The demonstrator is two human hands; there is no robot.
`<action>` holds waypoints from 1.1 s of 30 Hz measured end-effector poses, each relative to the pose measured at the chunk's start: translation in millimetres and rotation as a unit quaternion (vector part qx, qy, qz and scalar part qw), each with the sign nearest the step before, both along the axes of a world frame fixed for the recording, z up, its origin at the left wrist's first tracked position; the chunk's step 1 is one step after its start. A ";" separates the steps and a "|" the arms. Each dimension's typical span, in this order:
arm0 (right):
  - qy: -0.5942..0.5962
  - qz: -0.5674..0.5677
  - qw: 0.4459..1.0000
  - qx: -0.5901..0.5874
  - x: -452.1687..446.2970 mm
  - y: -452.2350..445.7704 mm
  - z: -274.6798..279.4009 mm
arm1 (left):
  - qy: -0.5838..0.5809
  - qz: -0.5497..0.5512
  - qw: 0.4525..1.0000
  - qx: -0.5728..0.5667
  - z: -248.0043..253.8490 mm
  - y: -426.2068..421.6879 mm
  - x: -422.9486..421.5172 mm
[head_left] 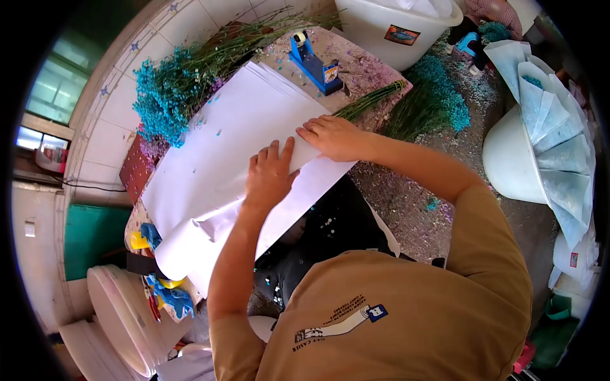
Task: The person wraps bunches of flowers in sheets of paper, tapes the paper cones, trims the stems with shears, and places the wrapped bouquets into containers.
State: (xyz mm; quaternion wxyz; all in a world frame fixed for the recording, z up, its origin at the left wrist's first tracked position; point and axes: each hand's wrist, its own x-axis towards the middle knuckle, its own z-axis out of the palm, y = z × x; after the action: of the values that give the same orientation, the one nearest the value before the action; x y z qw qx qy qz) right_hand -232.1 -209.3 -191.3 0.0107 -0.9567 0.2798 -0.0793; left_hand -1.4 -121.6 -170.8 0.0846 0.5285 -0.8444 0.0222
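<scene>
1. While the left hand (272,174) lies palm down with its fingers spread on a stack of large white paper sheets (222,120), the right hand (337,138) rests flat just beyond it, fingers extended and close together, near the sheets' right end.
2. Beneath both hands, the sheets cover much of a pale, petal-strewn surface (375,66); beside the left forearm, the paper curls into a loose roll.
3. Past the sheets' far edge stands a blue plastic tape dispenser (316,68), with a bundle of thin green stems (372,100) near it.
4. Left of the paper lie long-stemmed turquoise flowers (162,95), close to a white tiled wall (114,105).
5. Right of the surface are more turquoise flowers (438,86); farther out, a round white plastic tub (510,159) holds pleated pale-blue wrappers (553,124).
</scene>
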 end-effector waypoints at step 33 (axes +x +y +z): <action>-0.092 -0.096 0.939 0.318 -52.9 -90.7 51.4 | 0.094 -0.031 0.907 0.409 26.0 -156.8 -78.6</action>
State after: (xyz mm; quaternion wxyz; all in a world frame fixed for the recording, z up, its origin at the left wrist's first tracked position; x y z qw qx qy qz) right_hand -285.1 -300.0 -140.0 0.3325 -0.8606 0.3785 -0.0741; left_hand -80.0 -278.4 -144.8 -0.0589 0.4895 -0.7837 -0.3778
